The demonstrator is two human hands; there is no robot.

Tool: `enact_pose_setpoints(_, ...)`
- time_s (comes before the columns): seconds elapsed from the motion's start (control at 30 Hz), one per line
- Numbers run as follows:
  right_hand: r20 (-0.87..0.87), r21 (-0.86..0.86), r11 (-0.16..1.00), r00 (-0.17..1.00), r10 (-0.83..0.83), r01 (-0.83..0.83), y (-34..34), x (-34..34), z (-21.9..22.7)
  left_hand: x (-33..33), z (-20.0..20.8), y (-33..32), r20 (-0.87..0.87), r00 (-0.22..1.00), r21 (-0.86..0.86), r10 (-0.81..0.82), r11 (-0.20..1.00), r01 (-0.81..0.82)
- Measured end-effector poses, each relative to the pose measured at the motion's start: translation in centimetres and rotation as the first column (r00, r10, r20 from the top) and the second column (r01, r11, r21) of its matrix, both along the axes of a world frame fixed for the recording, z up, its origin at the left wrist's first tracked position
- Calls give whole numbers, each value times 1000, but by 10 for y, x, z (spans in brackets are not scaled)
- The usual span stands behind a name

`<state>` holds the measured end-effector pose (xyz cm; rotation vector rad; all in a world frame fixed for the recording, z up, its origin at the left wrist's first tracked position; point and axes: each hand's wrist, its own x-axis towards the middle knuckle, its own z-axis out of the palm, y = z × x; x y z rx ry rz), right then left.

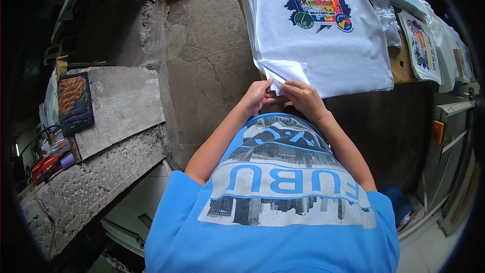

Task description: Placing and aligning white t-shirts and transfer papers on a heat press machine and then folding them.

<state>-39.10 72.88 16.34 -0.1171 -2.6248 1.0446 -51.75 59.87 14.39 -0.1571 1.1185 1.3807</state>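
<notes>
In front of me lies a stack of white T-shirts (328,63) with a colourful print on the top one. Its near left corner (287,72) is turned up, showing several thin white layers. My left hand (256,97) has its fingers closed on the edge of this corner from the left and below. From the right, my right hand (305,100) pinches the same corner, its thumb and fingers close to those of the left. The fingertips partly hide each other and the cloth between them.
The stack rests on a wooden table (402,69). More folded printed shirts (420,45) lie at the right. A quilted pad (76,102) lies on a concrete slab (126,103) at the left. An orange switch box (437,132) stands at the far right.
</notes>
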Motion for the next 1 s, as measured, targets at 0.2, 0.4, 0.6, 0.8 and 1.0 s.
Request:
enact_pose_setpoints(0.2, 27, -21, 1000, 1000, 17, -16, -4, -3, 7, -5, -8, -3, 2, 999, -7, -38, 999, 38)
enact_pose_setpoints(0.4, 10, -26, 1000, 1000, -10, 10, -3, -2, 1, -7, -11, -2, -44, 997, -66, -68, 996, 65)
enact_pose_setpoints(0.6, 90, -243, 959, 988, -127, 145, 4, -2, 1, -5, -7, 0, -62, 996, -88, -68, 994, 62)
enact_pose_setpoints(0.8, 188, -444, 850, 957, -219, 282, 14, -5, -4, -3, -9, 0, -79, 994, -80, -71, 995, 65)
enact_pose_setpoints(1.0, 288, -570, 729, 923, -253, 378, 24, -7, -8, 4, 2, 4, -87, 996, -112, -8, 994, -1)
